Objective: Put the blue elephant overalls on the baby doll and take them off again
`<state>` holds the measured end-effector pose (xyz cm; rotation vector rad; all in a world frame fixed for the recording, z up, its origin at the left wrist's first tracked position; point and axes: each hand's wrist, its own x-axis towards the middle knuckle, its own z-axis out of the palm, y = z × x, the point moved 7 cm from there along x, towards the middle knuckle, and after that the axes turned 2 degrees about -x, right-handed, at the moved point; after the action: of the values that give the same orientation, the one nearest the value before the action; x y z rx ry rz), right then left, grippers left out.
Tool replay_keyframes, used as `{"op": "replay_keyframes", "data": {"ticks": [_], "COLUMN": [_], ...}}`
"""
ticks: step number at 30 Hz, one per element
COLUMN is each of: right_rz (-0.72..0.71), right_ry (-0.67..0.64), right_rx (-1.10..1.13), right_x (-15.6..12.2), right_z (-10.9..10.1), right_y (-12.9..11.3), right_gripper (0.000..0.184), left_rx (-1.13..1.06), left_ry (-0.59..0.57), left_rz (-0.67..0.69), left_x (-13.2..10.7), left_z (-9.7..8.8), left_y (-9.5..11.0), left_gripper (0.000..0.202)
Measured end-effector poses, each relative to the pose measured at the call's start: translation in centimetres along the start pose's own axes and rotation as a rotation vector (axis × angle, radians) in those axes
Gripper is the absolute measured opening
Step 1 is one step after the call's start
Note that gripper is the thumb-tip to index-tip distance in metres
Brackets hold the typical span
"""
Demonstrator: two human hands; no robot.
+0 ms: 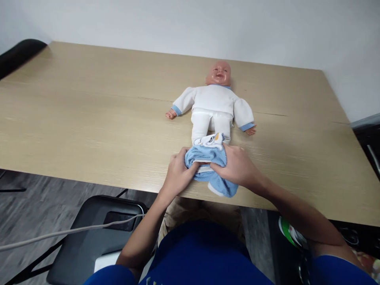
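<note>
A baby doll (214, 99) in a white top with blue cuffs lies on its back, head toward the wall. Over its lower legs, near the table's front edge, is a bunched blue terry garment (224, 185) with white trim and an animal-face patch (210, 140). My left hand (180, 171) grips the garment's left side, thumb inside the white-edged opening. On the right side, my right hand (236, 164) holds the cloth in the same way, its thumb at the opening. The doll's feet are hidden by the cloth.
The wooden table (89, 107) reaches back to a pale wall. Below its front edge at left stands a black folding chair (89, 233) with a dark phone-like slab on it, crossed by a pale cable (74, 230). Another dark chair back (22, 55) is at far left.
</note>
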<state>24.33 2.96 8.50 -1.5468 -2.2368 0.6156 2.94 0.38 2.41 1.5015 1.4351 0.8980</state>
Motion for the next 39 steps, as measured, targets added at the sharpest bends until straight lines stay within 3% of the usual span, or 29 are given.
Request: {"op": "replay_keyframes", "data": {"ticks": [7, 16, 20, 24, 30, 35, 39], "right_rz": [0.010, -0.089, -0.114, -0.101, -0.020, -0.121, -0.259], "right_ry": [-0.073, -0.106, -0.091, -0.026, 0.033, 0.038, -0.067], "right_rx": [-0.166, -0.187, -0.136, 0.052, 0.198, 0.265, 0.312], "right_x": [0.4, -0.6, -0.6, -0.6, 0.2, 2.3, 3.6], "right_z": [2.9, 4.8, 5.2, 4.7, 3.4, 2.2, 1.8], "right_y": [1.2, 0.7, 1.2, 1.8, 2.5, 2.9, 3.5], "right_gripper": [0.030, 0.036, 0.041, 0.041, 0.030, 0.035, 0.062], "left_rx": [0.249, 0.317, 0.226, 0.003, -0.151, -0.178, -0.183], "left_ry": [-0.007, -0.048, 0.005, 0.102, 0.159, 0.036, -0.121], "left_rz": [0.113, 0.174, 0.167, 0.156, 0.164, 0.204, 0.232], "left_x": [-0.3, -1.1, -1.9, -2.4, -0.2, 2.9, 4.4], "left_z": [0.6, 1.5, 1.7, 1.5, 0.9, -0.3, -0.9], "left_y": [-2.0, -2.6, -2.8, -2.6, -2.4, -1.7, -1.2], "left_gripper": [0.015, 0.043, 0.046, 0.049, 0.029, 0.028, 0.038]}}
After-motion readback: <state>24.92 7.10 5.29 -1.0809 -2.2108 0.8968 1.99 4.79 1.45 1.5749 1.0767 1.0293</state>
